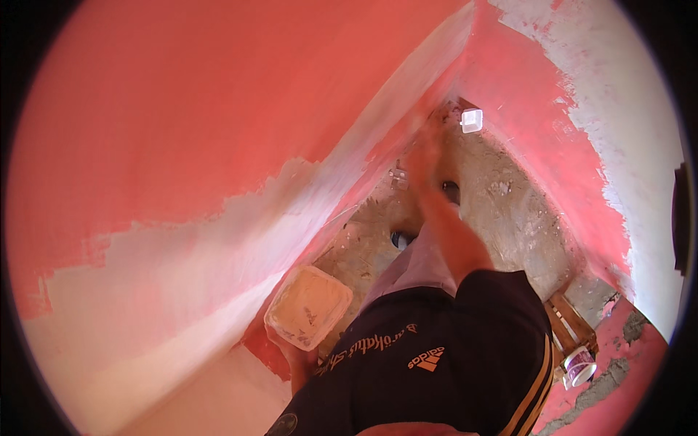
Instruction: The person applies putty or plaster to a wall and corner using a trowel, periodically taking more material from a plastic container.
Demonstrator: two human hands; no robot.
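At the lower left, my left hand (pixel 298 360) is closed on a pale square plastic tub (pixel 273 318), gripping it from its near, lower side. The tub's inside looks smeared with a whitish coating. My right arm reaches forward, close to the wall (pixel 218 116) on the left. Its hand (pixel 424 156) is smeared by motion, so neither the fingers nor anything in them can be made out. Red-pink covers the upper part of this wall, and a whitish band with a ragged border runs along its lower part.
A small white square container (pixel 472 120) stands on the stained floor (pixel 509 218) near the far corner. The right wall (pixel 538 109) is part pink, part whitish. A wooden crate or stool (pixel 571 323) and a white-and-purple bucket (pixel 580 369) sit at the lower right.
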